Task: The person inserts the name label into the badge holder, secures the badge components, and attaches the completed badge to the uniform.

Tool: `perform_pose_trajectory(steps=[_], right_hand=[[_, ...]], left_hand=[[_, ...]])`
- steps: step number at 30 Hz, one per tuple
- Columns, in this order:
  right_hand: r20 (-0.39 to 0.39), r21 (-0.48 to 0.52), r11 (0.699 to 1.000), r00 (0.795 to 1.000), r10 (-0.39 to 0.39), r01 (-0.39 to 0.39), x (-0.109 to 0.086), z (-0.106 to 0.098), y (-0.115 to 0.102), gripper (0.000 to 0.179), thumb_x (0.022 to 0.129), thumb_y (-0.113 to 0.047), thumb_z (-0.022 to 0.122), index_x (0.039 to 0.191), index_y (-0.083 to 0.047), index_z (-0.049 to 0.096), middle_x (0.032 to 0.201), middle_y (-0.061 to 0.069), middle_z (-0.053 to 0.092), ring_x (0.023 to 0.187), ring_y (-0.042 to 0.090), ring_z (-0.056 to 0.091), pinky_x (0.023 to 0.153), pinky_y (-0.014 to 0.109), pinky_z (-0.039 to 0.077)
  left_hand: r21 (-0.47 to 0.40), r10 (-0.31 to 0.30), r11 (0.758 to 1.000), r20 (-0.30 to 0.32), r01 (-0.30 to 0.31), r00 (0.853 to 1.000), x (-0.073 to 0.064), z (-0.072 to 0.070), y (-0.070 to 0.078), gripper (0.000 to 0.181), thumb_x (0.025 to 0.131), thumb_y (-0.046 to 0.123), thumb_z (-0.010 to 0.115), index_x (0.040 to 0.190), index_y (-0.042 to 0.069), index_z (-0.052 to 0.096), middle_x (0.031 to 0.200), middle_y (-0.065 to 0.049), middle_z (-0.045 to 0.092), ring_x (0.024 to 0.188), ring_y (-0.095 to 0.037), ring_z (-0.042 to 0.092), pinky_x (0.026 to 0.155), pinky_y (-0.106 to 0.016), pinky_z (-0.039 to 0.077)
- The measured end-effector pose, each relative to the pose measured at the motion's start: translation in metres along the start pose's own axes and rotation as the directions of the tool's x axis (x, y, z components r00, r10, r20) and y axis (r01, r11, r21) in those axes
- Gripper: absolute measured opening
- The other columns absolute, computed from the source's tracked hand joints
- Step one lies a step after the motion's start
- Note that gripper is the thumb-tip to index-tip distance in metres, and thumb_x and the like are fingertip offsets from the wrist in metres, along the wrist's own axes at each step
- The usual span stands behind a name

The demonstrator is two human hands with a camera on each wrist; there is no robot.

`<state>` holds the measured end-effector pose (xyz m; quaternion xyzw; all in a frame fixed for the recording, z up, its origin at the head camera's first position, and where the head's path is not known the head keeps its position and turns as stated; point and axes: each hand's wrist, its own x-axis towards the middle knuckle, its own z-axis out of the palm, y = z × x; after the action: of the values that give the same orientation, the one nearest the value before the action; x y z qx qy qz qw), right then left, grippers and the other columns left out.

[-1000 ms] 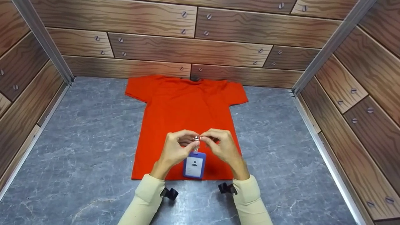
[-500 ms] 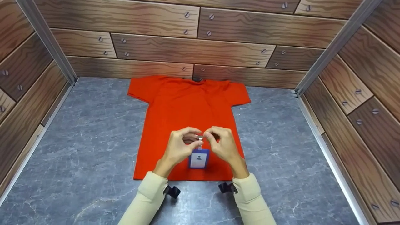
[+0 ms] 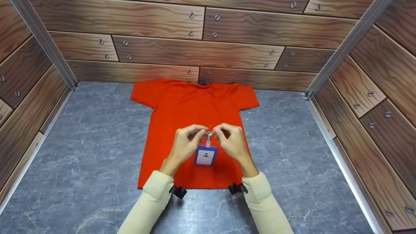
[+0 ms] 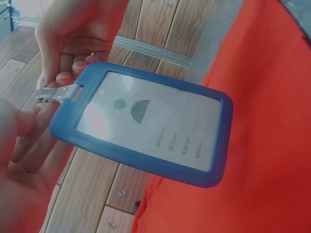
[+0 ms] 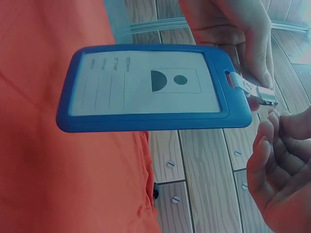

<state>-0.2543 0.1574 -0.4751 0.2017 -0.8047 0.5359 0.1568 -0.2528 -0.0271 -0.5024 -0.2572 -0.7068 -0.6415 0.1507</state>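
A blue-framed ID badge (image 3: 205, 155) hangs over the red T-shirt (image 3: 191, 110), from a short clear strap with a metal clip (image 3: 209, 134). My left hand (image 3: 187, 141) pinches at the clip from the left, thumb towards forefinger. From the right, thumb and forefinger of my right hand (image 3: 233, 141) pinch the clip's other side. A thin wire-like piece shows above the clip, too fine to make out. In the left wrist view the badge (image 4: 155, 121) faces the camera, its metal clip (image 4: 44, 95) between both hands' fingertips. The clip (image 5: 266, 96) also shows in the right wrist view.
The T-shirt lies flat on a grey marbled surface (image 3: 97, 139), its collar close to the wood-patterned back wall (image 3: 156, 48). Side walls (image 3: 367, 87) with metal edging stand left and right. Small black devices (image 3: 178, 191) sit at both wrists.
Both hands have moved slightly away from the body, carrying the badge up the picture. My left thumb has shifted from below the clip up towards the forefinger. The T-shirt lies as before.
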Motion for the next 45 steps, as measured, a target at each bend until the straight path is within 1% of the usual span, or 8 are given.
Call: perform_pose_trajectory(steps=[4, 12, 20, 27, 31, 35, 42, 45], right_hand=[[0.012, 0.030, 0.999, 1.000, 0.021, -0.021, 0.006, -0.002, 0.003, 0.016, 0.096, 0.000, 0.069, 0.081, 0.002, 0.074, 0.066, 0.018, 0.065, 0.056, 0.009, 0.058, 0.053, 0.019, 0.048], [0.017, 0.038, 0.996, 0.997, 0.081, -0.081, 0.023, 0.001, 0.012, 0.015, 0.096, -0.004, 0.070, 0.084, 0.004, 0.075, 0.070, 0.023, 0.066, 0.055, 0.010, 0.055, 0.051, 0.017, 0.046], [0.065, -0.017, 0.989, 0.986, 0.151, -0.150, 0.053, -0.008, 0.030, 0.018, 0.099, -0.011, 0.069, 0.091, 0.003, 0.077, 0.076, 0.027, 0.069, 0.055, 0.009, 0.057, 0.052, 0.019, 0.049], [-0.047, -0.108, 0.957, 0.963, 0.264, -0.268, 0.084, -0.016, 0.060, 0.014, 0.095, -0.007, 0.068, 0.090, 0.003, 0.077, 0.077, 0.020, 0.073, 0.057, 0.008, 0.062, 0.054, 0.018, 0.051], [-0.097, -0.280, 0.903, 0.946, 0.310, -0.325, 0.096, -0.015, 0.080, 0.011, 0.091, -0.009, 0.070, 0.089, -0.002, 0.079, 0.082, 0.016, 0.076, 0.070, 0.016, 0.067, 0.067, 0.022, 0.051], [-0.109, -0.371, 0.859, 0.935, 0.338, -0.354, 0.104, -0.007, 0.099, 0.011, 0.089, -0.010, 0.071, 0.090, -0.002, 0.079, 0.089, 0.016, 0.077, 0.087, 0.030, 0.070, 0.083, 0.036, 0.054], [-0.141, -0.406, 0.823, 0.917, 0.373, -0.397, 0.115, 0.009, 0.124, 0.011, 0.086, -0.009, 0.070, 0.088, -0.002, 0.079, 0.093, 0.016, 0.078, 0.099, 0.035, 0.072, 0.095, 0.043, 0.055], [-0.158, -0.412, 0.812, 0.910, 0.383, -0.413, 0.120, 0.015, 0.131, 0.010, 0.087, -0.008, 0.070, 0.088, -0.003, 0.079, 0.094, 0.014, 0.078, 0.102, 0.034, 0.072, 0.097, 0.043, 0.055]], left_hand=[[-0.002, -0.030, 1.000, -0.035, 0.030, 0.999, 0.009, 0.001, -0.001, 0.013, 0.099, 0.002, 0.066, 0.104, -0.001, 0.077, 0.095, -0.019, 0.078, 0.081, -0.034, 0.076, 0.073, -0.044, 0.064], [-0.027, -0.099, 0.995, -0.045, 0.098, 0.994, 0.027, -0.002, -0.010, 0.012, 0.098, 0.006, 0.069, 0.097, -0.002, 0.077, 0.089, -0.017, 0.079, 0.079, -0.031, 0.077, 0.070, -0.034, 0.064], [0.039, -0.187, 0.981, -0.070, 0.190, 0.980, 0.060, -0.005, -0.026, 0.013, 0.097, 0.004, 0.070, 0.096, -0.006, 0.077, 0.089, -0.020, 0.079, 0.077, -0.024, 0.077, 0.069, -0.027, 0.063], [0.082, -0.344, 0.932, -0.116, 0.354, 0.932, 0.087, -0.013, -0.046, 0.012, 0.096, 0.003, 0.069, 0.096, -0.006, 0.077, 0.087, -0.020, 0.078, 0.067, -0.013, 0.073, 0.062, -0.024, 0.061], [0.098, -0.416, 0.900, -0.102, 0.425, 0.904, 0.096, -0.016, -0.059, 0.013, 0.096, 0.003, 0.067, 0.097, -0.007, 0.076, 0.085, -0.021, 0.078, 0.061, -0.013, 0.071, 0.057, -0.027, 0.061], [0.143, -0.463, 0.868, -0.109, 0.475, 0.880, 0.103, -0.014, -0.073, 0.013, 0.096, 0.001, 0.067, 0.097, -0.009, 0.076, 0.084, -0.022, 0.077, 0.059, -0.015, 0.071, 0.055, -0.026, 0.061], [0.278, -0.509, 0.807, -0.118, 0.521, 0.853, 0.115, -0.003, -0.096, 0.012, 0.094, 0.002, 0.068, 0.092, -0.004, 0.078, 0.083, -0.019, 0.078, 0.054, -0.013, 0.069, 0.052, -0.023, 0.058], [0.341, -0.511, 0.783, -0.126, 0.520, 0.851, 0.121, 0.002, -0.103, 0.012, 0.093, 0.004, 0.069, 0.091, -0.003, 0.079, 0.082, -0.016, 0.079, 0.055, -0.011, 0.068, 0.055, -0.025, 0.059]])
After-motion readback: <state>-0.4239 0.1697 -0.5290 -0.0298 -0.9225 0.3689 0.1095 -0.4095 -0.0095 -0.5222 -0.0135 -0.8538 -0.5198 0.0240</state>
